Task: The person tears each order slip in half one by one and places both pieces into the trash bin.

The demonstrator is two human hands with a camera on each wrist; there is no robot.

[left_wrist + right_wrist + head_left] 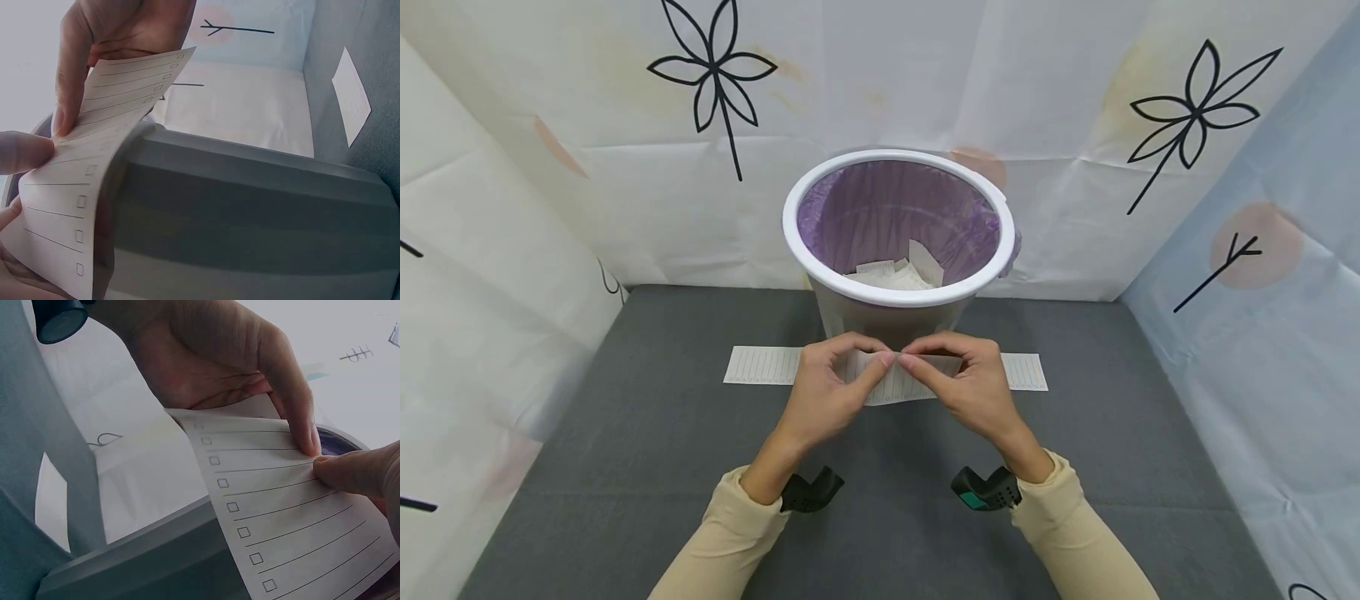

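Observation:
Both hands pinch the upper edge of a lined paper slip with small printed boxes (275,500) between thumb and fingertips, thumbs close together near its middle. My left hand (827,392) is on its left part and my right hand (973,387) on its right part. The held slip curves down in front of the bin (250,212). More lined paper lies flat on the table beyond each hand, a left piece (763,365) and a right piece (1024,372); the stretch between them is hidden.
Just behind the hands stands the round bin with a white rim (898,296) and a purple liner (887,200), several paper pieces (898,273) inside. Patterned cloth walls (880,75) enclose the dark grey table (662,433) at the back and sides.

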